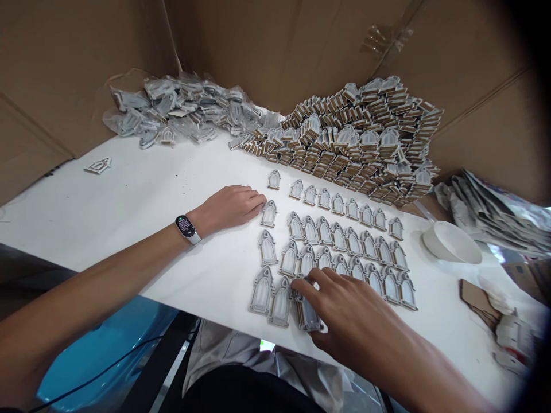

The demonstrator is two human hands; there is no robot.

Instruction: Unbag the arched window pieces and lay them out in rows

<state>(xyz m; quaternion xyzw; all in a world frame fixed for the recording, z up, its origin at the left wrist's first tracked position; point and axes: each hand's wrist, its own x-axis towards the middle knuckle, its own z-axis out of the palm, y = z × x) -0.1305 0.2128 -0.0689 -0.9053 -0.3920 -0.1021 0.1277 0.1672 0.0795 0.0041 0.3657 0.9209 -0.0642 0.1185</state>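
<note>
Gripping an arched window-shaped piece at lower centre, the right hand clamps its edges, the sound hold; likely light, stiff. Left hand, centre-left: fingers curled, grasp undeterminable.

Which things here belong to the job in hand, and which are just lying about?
Likely part of the job:
grey arched pieces in rows
brown-edged arched pieces stacked behind
grey pieces in clear plastic

Apparently just lying about:
round white bowl
folded grey sheets
</note>
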